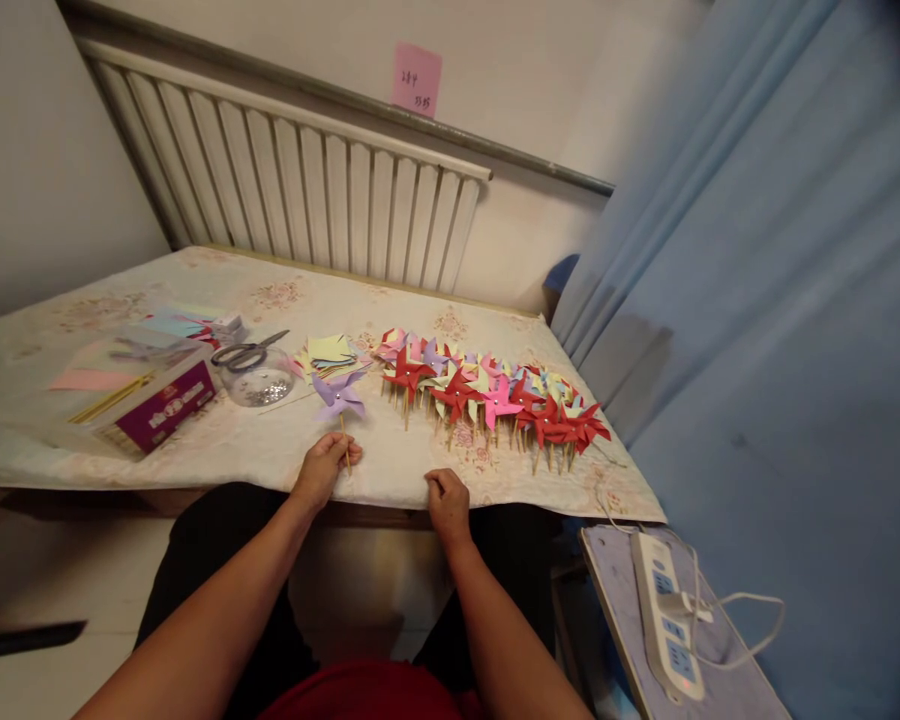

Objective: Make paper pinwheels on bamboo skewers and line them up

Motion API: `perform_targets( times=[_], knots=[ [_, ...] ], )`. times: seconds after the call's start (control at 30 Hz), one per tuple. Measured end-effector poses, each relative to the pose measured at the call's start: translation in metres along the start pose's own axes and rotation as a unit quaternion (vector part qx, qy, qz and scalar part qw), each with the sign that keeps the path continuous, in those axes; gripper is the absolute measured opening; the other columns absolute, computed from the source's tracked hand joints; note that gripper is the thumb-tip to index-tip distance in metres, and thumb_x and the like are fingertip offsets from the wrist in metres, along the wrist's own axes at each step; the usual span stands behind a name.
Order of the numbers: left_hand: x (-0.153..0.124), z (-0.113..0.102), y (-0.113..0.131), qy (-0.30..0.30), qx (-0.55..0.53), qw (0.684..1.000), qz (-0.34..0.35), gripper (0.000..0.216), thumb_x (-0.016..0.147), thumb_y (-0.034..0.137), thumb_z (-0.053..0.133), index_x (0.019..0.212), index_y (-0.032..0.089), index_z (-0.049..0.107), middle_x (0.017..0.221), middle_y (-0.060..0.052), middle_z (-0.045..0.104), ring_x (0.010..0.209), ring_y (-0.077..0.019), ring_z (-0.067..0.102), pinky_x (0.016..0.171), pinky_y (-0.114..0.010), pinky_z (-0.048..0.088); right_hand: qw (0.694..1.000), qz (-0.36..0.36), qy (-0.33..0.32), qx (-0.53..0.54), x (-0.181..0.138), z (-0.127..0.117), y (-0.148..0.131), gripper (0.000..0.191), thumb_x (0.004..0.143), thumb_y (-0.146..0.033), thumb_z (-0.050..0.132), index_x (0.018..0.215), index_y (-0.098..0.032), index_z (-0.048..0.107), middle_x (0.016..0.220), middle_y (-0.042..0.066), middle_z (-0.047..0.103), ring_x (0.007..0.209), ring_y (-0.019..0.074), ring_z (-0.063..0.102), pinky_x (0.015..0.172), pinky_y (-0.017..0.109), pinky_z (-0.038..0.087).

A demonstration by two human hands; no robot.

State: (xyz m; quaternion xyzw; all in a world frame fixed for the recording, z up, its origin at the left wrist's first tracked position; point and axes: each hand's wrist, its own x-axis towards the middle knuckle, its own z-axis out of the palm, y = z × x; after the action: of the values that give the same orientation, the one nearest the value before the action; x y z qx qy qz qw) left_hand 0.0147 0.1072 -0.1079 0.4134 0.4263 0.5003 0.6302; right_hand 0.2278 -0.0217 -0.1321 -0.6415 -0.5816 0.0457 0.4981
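Note:
My left hand pinches the thin wooden stick of a lavender paper pinwheel, held upright over the front of the table. Near the table's front edge, my right hand is loosely closed, with nothing showing in it. To the right stand many finished pinwheels in red, pink, yellow and lavender, packed close together on their sticks. A stack of cut paper squares lies behind the held pinwheel. Left of it, scissors rest across a clear round container of small shiny pieces.
A purple-labelled box holds wooden sticks at the left, near loose coloured paper and a small white box. A radiator stands behind the table. At the right are a blue curtain and a power strip with a cable.

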Motion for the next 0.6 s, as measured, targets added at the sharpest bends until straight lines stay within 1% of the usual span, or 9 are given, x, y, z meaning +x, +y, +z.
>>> perform_targets(
  times=[0.2, 0.43, 0.6],
  knots=[
    [0.0011, -0.0003, 0.0005, -0.002, -0.006, 1.0, 0.005, 0.043, 0.061, 0.048, 0.079, 0.082, 0.014, 0.062, 0.071, -0.003, 0.067, 0.068, -0.0148, 0.063, 0.073, -0.031, 0.051, 1.0, 0.001, 0.004, 0.001, 0.0007, 0.0001, -0.0011, 0.022, 0.083, -0.011, 0.046, 0.081, -0.02, 0.066, 0.079, 0.005, 0.066, 0.079, 0.0182, 0.062, 0.074, 0.028, 0.046],
    [0.0036, -0.0026, -0.0031, -0.007, -0.004, 1.0, 0.006, 0.04, 0.063, 0.047, 0.078, 0.08, 0.015, 0.062, 0.071, -0.002, 0.066, 0.068, -0.0136, 0.062, 0.072, -0.029, 0.05, 1.0, -0.001, 0.003, -0.006, 0.0013, -0.0007, -0.0018, 0.022, 0.083, -0.01, 0.046, 0.08, -0.02, 0.065, 0.079, 0.004, 0.066, 0.079, 0.0175, 0.061, 0.074, 0.027, 0.046],
    [0.0032, -0.0014, -0.0009, -0.007, -0.001, 1.0, 0.008, 0.04, 0.063, 0.048, 0.078, 0.081, 0.015, 0.063, 0.072, -0.002, 0.066, 0.07, -0.0147, 0.063, 0.073, -0.031, 0.051, 1.0, 0.003, 0.001, -0.007, 0.0017, -0.0015, -0.0036, 0.023, 0.082, -0.009, 0.046, 0.081, -0.02, 0.066, 0.079, 0.004, 0.066, 0.079, 0.0176, 0.061, 0.074, 0.027, 0.046]
  ],
)
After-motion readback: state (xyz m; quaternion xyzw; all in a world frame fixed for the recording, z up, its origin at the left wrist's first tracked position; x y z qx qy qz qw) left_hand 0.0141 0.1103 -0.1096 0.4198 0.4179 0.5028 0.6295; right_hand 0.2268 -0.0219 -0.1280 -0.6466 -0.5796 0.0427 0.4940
